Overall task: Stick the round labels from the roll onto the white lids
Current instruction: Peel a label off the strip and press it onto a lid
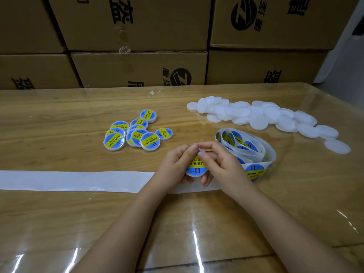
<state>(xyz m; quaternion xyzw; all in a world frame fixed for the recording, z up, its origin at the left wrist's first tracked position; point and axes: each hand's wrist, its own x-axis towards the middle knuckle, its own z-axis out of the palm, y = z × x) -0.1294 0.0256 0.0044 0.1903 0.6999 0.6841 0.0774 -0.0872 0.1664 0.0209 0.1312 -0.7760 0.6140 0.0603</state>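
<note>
Both hands meet at the table's middle around one white lid (197, 171) that bears a blue and yellow round label. My left hand (175, 164) grips the lid from the left, thumb on top. My right hand (220, 162) pinches its upper edge, fingers curled under it. The loose label roll (246, 146) lies just right of my right hand, one label showing on its near end. A heap of bare white lids (262, 117) stretches across the far right. Several labelled lids (136, 133) are piled at the centre left.
An empty white backing strip (74, 181) runs from the left edge under my hands. The wooden table (59, 119) is covered by a clear glossy sheet. Stacked cardboard boxes (137, 36) wall off the far edge.
</note>
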